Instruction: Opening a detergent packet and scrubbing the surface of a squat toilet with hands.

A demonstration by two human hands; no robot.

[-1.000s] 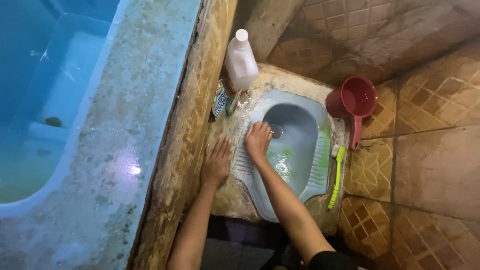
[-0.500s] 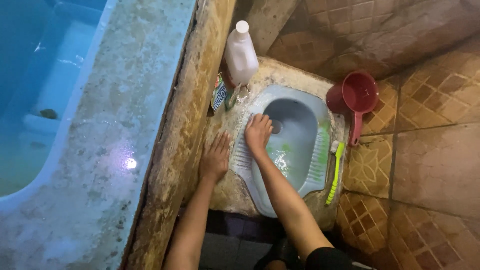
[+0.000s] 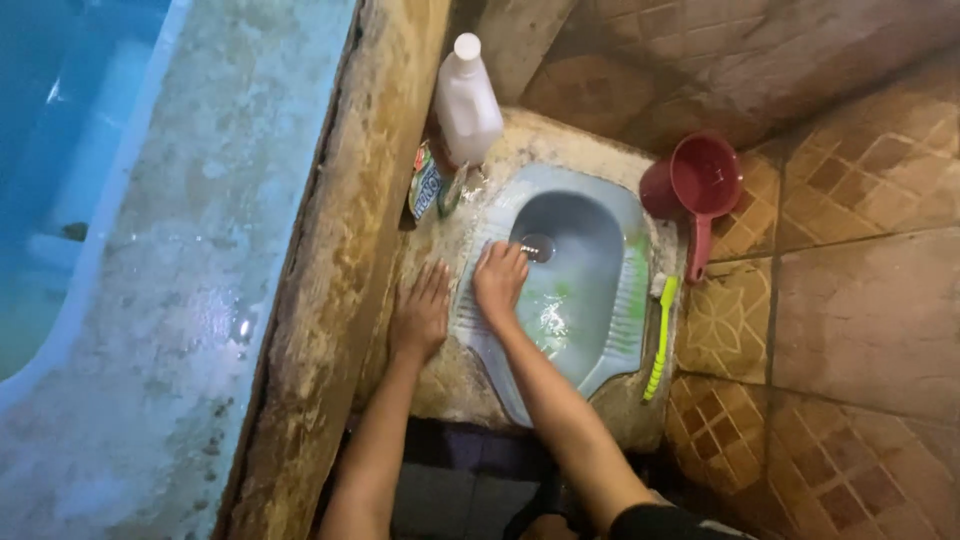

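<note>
Now right hand (image 3: 499, 281) slid back along squat toilet (image 3: 590, 300) rim, grip unclear; left hand (image 3: 421, 312) flat.

Right hand (image 3: 499, 281) a little nearer along the squat toilet's (image 3: 610, 345) ribbed left footrest

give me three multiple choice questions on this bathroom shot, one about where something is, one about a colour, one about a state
1. Where does the green brush lie?
A. on the right edge of the squat toilet
B. inside the red dipper
C. on the water tank's ledge

2. What colour is the bottle?
A. black
B. white
C. yellow

3. How does the left hand rest?
A. clenched around the bottle
B. lifted in the air
C. flat, palm down, beside the toilet

Answers:
1 A, the brush lies along the toilet's right rim.
2 B, the body and cap are white.
3 C, the fingers are spread on the stained slab, while the right hand presses on the left footrest.
</note>
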